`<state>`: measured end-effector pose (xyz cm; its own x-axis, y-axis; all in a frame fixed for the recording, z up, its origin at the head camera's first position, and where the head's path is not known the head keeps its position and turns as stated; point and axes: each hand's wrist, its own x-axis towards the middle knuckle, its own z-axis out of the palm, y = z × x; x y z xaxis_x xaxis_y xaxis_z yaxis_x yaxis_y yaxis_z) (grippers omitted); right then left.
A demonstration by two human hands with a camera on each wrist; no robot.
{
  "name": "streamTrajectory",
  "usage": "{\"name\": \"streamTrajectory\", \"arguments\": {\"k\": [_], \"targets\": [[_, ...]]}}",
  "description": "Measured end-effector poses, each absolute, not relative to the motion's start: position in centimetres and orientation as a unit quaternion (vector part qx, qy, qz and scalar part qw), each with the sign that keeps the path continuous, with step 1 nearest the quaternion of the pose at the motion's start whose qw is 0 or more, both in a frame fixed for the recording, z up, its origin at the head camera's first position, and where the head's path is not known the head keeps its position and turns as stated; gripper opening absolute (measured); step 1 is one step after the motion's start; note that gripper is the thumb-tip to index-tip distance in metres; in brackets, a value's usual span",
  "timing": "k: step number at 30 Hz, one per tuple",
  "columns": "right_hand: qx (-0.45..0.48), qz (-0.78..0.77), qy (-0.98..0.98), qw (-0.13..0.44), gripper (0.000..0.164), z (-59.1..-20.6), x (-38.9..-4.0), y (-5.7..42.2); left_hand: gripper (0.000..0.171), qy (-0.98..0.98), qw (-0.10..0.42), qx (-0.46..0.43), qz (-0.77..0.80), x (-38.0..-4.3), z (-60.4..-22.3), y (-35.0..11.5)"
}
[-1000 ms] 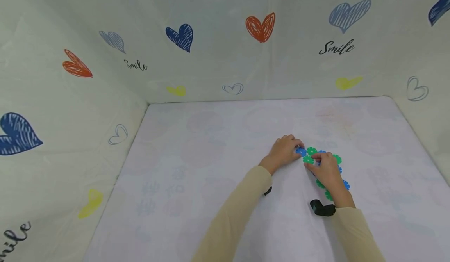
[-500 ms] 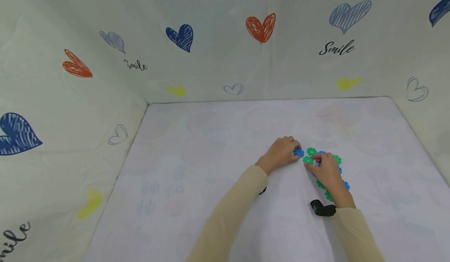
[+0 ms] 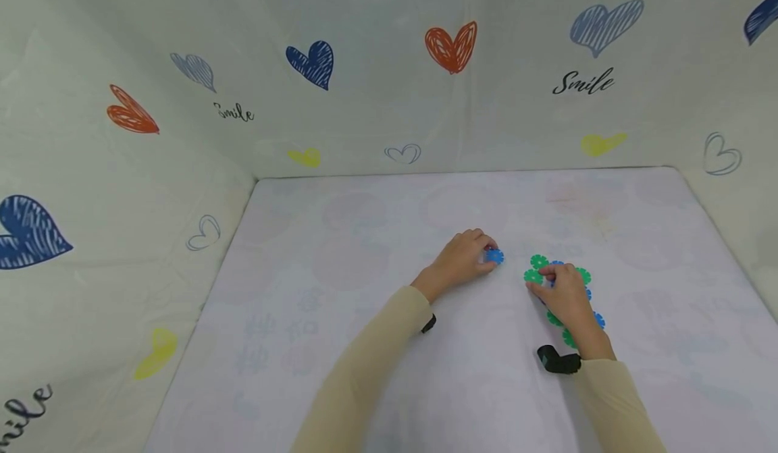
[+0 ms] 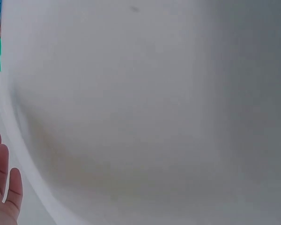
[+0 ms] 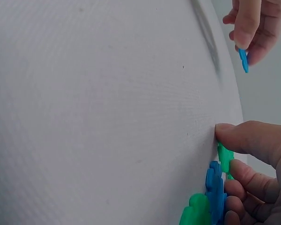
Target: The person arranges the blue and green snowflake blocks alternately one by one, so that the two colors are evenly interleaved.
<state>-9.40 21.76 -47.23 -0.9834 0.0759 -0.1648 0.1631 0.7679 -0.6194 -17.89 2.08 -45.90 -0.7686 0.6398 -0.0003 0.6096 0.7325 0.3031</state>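
My left hand [image 3: 458,258] pinches a blue notched plastic snowflake disc [image 3: 495,256] between thumb and fingers, a little above or at the white table. To its right, my right hand [image 3: 566,298] holds a group of joined green and blue discs, its thumb and index finger at a green disc [image 3: 533,276]. Another green disc [image 3: 538,261] stands just behind that one. In the right wrist view, a blue disc [image 5: 215,187] and a green disc [image 5: 195,211] sit beside the curled fingers. My right hand hides the middle of the group.
The white table [image 3: 365,345] has a faint print and a back edge against a white curtain [image 3: 377,102] printed with hearts. Black wrist camera [image 3: 558,359] sits by the right cuff. More of the green discs [image 3: 569,338] reach toward the right forearm.
My left hand has pulled the blue disc away from the green discs and moved left with it, leaving a gap. The right hand stays in place on the joined discs.
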Motion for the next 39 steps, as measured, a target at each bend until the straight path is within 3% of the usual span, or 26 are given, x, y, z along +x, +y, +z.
{"name": "streamTrajectory", "arguments": {"k": [39], "targets": [[0.051, -0.352, 0.933, 0.058, 0.042, -47.2, -9.3, 22.0, 0.027, 0.934, -0.008, 0.184, 0.307, -19.0, -46.6, -13.4]]}}
